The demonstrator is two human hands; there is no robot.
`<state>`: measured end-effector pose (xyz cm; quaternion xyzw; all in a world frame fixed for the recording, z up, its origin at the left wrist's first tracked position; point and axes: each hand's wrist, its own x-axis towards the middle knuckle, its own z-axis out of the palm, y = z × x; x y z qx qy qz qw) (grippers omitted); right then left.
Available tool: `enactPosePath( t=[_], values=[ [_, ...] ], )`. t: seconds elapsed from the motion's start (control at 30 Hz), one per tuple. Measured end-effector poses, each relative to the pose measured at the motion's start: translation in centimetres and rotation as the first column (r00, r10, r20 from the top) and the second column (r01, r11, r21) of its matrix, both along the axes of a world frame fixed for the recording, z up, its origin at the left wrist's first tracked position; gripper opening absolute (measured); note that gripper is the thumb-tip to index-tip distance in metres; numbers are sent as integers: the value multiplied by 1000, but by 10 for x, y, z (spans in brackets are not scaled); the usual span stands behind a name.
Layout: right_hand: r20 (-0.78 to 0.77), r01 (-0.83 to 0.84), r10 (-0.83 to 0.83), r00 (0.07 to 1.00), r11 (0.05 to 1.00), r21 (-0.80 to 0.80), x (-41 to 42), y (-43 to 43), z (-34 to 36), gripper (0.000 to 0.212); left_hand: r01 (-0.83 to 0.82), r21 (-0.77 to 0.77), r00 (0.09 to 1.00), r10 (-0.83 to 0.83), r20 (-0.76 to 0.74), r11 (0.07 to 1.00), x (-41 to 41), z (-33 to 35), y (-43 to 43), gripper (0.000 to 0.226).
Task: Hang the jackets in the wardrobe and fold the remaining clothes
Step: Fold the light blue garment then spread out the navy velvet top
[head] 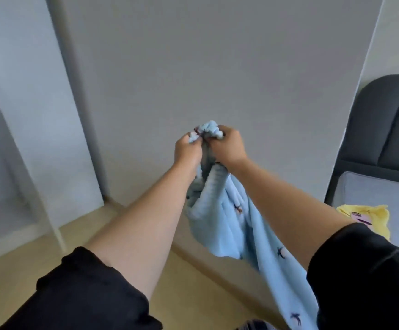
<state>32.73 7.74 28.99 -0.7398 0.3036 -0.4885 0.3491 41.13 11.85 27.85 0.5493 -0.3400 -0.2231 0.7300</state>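
A dark padded headboard (pixel 384 129) stands behind a grey mattress (pixel 381 194), beside a beige floor (pixel 193 287).

Both arms reach forward and up from the near edge toward the middle of the view, forearms bare, with black sleeves pushed up at the elbows. The left hand (pixel 186 151) and the right hand (pixel 227 146) meet at the far end of the reach, side by side and almost touching, knuckles turned away from the camera. The fingers of each hand are curled tight, gripping the bunched top edge of a light blue garment (pixel 231 225) that hangs down between the forearms, nearer the right arm.
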Motion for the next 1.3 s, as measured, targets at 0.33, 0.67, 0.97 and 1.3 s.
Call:
enactPosePath(
  t=[0.33, 0.67, 0.97, 1.3],
  values=[
    [28, -90, 109, 994, 918, -387, 79, 35, 174, 24, -259, -210, 909, 311, 276, 943, 102, 188, 65, 17],
    [-382, 157, -634, 672, 627, -763, 52, 1, 179, 21, -609, -142, 480, 505, 717, 780, 149, 198, 105, 36],
    [-570, 300, -650, 502, 749, -590, 47, -21, 157, 22, -781, -104, 386, 606, 696, 616, 190, 171, 118, 34],
    [15, -169, 172, 985, 978, -120, 142, 58, 180, 17, -799, 11, 551, 725, 414, 601, 222, 172, 150, 20]
  ],
)
